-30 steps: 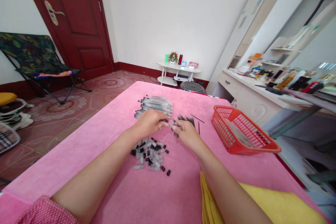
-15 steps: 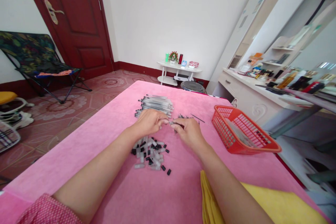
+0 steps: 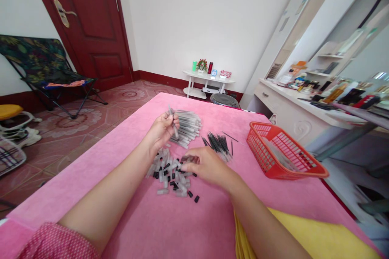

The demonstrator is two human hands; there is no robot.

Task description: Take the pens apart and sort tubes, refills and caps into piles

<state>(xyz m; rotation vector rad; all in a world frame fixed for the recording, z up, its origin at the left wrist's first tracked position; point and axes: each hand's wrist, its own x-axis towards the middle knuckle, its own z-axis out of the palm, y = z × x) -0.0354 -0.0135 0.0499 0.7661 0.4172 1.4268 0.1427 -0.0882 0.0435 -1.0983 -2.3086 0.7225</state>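
Observation:
My left hand [image 3: 161,128] is closed around a clear pen barrel [image 3: 174,124] and holds it upright above the pink table [image 3: 127,145]. My right hand [image 3: 204,165] reaches left over a heap of small clear and black pen caps [image 3: 170,170], fingers pinched at the heap; what they grip is too small to make out. Behind my left hand lies a stack of clear pen barrels [image 3: 189,126]. A bundle of thin black refills [image 3: 218,142] lies just beyond my right hand.
A red plastic basket [image 3: 282,154] with several pens inside stands at the right of the table. A yellow cloth [image 3: 316,238] lies at the near right corner. Beyond the table are a folding chair [image 3: 42,68], a red door [image 3: 88,24] and a white dresser [image 3: 298,109].
My hands have come apart. The left one lifted the barrel up and back toward the stack; the right one moved left and down to the heap of caps.

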